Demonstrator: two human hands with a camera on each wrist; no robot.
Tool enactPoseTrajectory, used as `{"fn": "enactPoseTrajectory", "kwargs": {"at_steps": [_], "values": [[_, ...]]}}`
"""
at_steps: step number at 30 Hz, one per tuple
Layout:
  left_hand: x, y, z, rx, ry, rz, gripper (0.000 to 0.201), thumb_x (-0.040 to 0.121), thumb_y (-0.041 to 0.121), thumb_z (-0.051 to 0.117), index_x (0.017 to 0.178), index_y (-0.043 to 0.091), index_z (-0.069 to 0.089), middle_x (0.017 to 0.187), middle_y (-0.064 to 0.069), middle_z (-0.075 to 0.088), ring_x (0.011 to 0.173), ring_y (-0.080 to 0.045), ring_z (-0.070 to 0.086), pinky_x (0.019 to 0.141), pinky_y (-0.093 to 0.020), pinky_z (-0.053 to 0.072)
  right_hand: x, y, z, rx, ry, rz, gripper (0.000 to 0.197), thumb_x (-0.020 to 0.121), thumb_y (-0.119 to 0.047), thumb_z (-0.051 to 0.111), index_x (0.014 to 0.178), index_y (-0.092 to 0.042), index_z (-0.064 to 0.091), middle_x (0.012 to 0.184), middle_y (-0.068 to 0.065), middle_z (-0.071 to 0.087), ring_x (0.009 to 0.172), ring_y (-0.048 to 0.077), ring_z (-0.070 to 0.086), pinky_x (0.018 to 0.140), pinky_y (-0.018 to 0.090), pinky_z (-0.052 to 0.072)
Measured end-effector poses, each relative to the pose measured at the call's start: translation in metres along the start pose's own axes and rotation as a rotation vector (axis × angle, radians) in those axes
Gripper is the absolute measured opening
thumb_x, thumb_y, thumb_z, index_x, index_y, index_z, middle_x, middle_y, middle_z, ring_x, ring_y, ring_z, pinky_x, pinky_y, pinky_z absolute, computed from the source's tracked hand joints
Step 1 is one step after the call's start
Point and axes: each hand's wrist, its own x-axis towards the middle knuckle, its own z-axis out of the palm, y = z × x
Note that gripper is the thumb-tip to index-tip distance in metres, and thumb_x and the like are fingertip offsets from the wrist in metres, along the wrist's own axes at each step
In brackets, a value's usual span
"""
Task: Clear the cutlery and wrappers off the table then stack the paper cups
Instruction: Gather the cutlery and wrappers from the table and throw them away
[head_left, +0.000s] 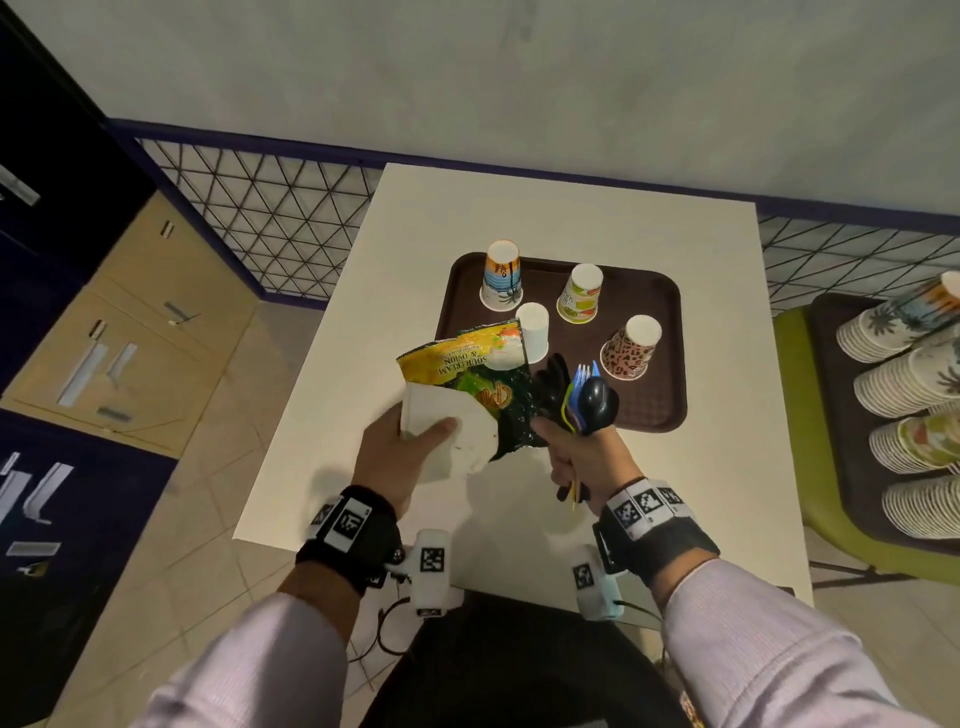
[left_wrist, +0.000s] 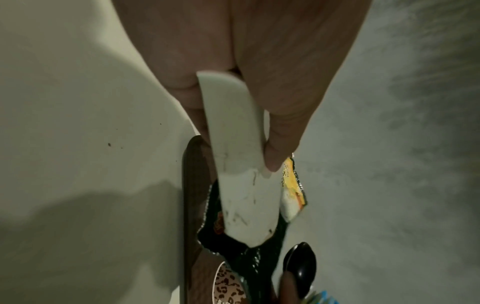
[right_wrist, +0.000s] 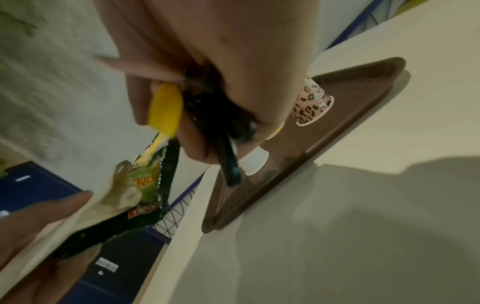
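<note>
My left hand (head_left: 415, 441) pinches a white paper wrapper (head_left: 457, 441) together with a yellow-green chip bag (head_left: 478, 374), both lifted above the white table (head_left: 519, 218). In the left wrist view the thumb and fingers clamp the white wrapper (left_wrist: 239, 164), with the chip bag (left_wrist: 293, 185) behind it. My right hand (head_left: 566, 452) grips a bundle of plastic cutlery (head_left: 587, 395): black spoons, a blue fork, a yellow piece. Several paper cups stand upside down on the brown tray (head_left: 660, 374), among them a leopard-print cup (head_left: 631, 348) and a white cup (head_left: 535, 332).
Sideways stacks of paper cups (head_left: 909, 395) lie on a dark tray on a green chair at the right. A mesh railing (head_left: 270, 228) runs behind the table. Wooden and dark blue cabinets (head_left: 130, 332) stand at the left.
</note>
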Motion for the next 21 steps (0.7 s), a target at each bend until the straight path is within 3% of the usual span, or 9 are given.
{"fn": "enactPoseTrajectory", "kwargs": {"at_steps": [2, 5, 8, 10, 13, 16, 18, 21], "values": [[-0.003, 0.003, -0.001, 0.071, -0.003, 0.014, 0.032, 0.082, 0.024, 0.083, 0.111, 0.021, 0.071, 0.107, -0.004, 0.076, 0.103, -0.030, 0.071, 0.091, -0.052, 0.059, -0.003, -0.003, 0.000, -0.095, 0.056, -0.037, 0.021, 0.092, -0.011, 0.071, 0.079, -0.010, 0.055, 0.052, 0.005, 0.038, 0.041, 0.018, 0.031, 0.045, 0.026, 0.028], [-0.006, 0.009, 0.001, 0.249, -0.020, 0.060, 0.050, 0.077, 0.041, 0.079, 0.118, 0.017, 0.065, 0.113, -0.006, 0.072, 0.105, -0.029, 0.067, 0.094, -0.053, 0.056, -0.006, -0.005, 0.000, -0.239, 0.155, -0.122, 0.027, 0.089, -0.015, 0.074, 0.069, -0.012, 0.056, 0.049, 0.006, 0.045, 0.038, 0.018, 0.037, 0.043, 0.025, 0.031], [-0.008, 0.013, 0.007, 0.481, -0.024, 0.118, 0.039, 0.085, 0.033, 0.077, 0.114, 0.014, 0.060, 0.110, -0.005, 0.067, 0.101, -0.028, 0.063, 0.086, -0.041, 0.052, -0.011, -0.006, 0.000, -0.364, 0.242, -0.199, 0.020, 0.084, -0.022, 0.079, 0.073, -0.011, 0.065, 0.064, 0.012, 0.065, 0.053, 0.020, 0.055, 0.054, 0.033, 0.043], [-0.009, 0.014, 0.010, 0.577, -0.036, 0.143, 0.045, 0.082, 0.032, 0.080, 0.117, 0.014, 0.059, 0.110, -0.005, 0.067, 0.099, -0.028, 0.063, 0.083, -0.039, 0.051, -0.019, -0.010, 0.001, -0.462, 0.270, -0.230, 0.017, 0.084, -0.023, 0.079, 0.080, -0.010, 0.068, 0.073, 0.010, 0.068, 0.063, 0.020, 0.058, 0.059, 0.030, 0.045], [-0.010, 0.014, 0.011, 0.601, -0.024, 0.191, 0.060, 0.073, 0.038, 0.087, 0.121, 0.015, 0.062, 0.110, -0.004, 0.069, 0.099, -0.027, 0.065, 0.084, -0.038, 0.053, -0.033, -0.017, 0.007, -0.598, 0.242, -0.362, 0.019, 0.086, -0.021, 0.076, 0.077, -0.009, 0.064, 0.069, 0.004, 0.063, 0.064, 0.021, 0.056, 0.059, 0.029, 0.044], [-0.013, 0.020, 0.012, 0.619, -0.025, 0.199, 0.061, 0.068, 0.046, 0.089, 0.118, 0.018, 0.066, 0.109, -0.002, 0.070, 0.099, -0.026, 0.064, 0.086, -0.035, 0.053, -0.045, -0.015, 0.011, -0.713, 0.178, -0.585, 0.021, 0.089, -0.022, 0.073, 0.074, -0.010, 0.063, 0.067, 0.009, 0.063, 0.064, 0.026, 0.057, 0.062, 0.038, 0.049], [-0.015, 0.025, 0.014, 0.594, -0.043, 0.134, 0.063, 0.057, 0.056, 0.084, 0.109, 0.022, 0.070, 0.105, -0.002, 0.073, 0.097, -0.027, 0.067, 0.087, -0.041, 0.058, -0.049, -0.011, 0.013, -0.697, 0.119, -0.698, 0.013, 0.086, -0.026, 0.073, 0.083, -0.015, 0.068, 0.066, 0.006, 0.064, 0.064, 0.013, 0.054, 0.061, 0.040, 0.052], [-0.014, 0.028, 0.018, 0.535, -0.014, 0.083, 0.065, 0.046, 0.059, 0.078, 0.100, 0.024, 0.071, 0.099, 0.000, 0.075, 0.094, -0.024, 0.070, 0.089, -0.043, 0.059, -0.054, -0.012, 0.016, -0.634, -0.001, -0.618, 0.016, 0.082, -0.028, 0.076, 0.097, -0.024, 0.072, 0.074, -0.002, 0.071, 0.074, 0.003, 0.058, 0.069, 0.033, 0.056]]}}
